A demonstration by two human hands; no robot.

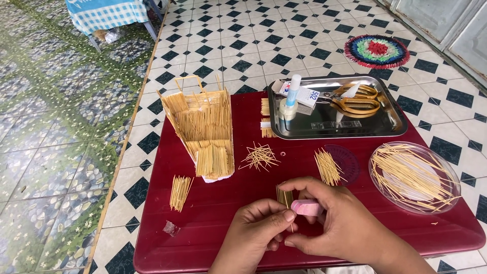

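On red table (213,213) | L hand (256,226): pinching toothpick bundle (284,196) | R hand (335,215): closed on pink block (306,207), prob. eraser

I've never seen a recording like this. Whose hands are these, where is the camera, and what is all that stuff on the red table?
There is no machine here: a person wears a camera on the head, looking down at their own bare hands. The left hand and right hand together hold a small panel of toothpicks, and the right also grips a pink tool. On the dark red table stand a toothpick house model, loose toothpick bundles, a clear dish of sticks, and a metal tray with a glue bottle and golden scissors.
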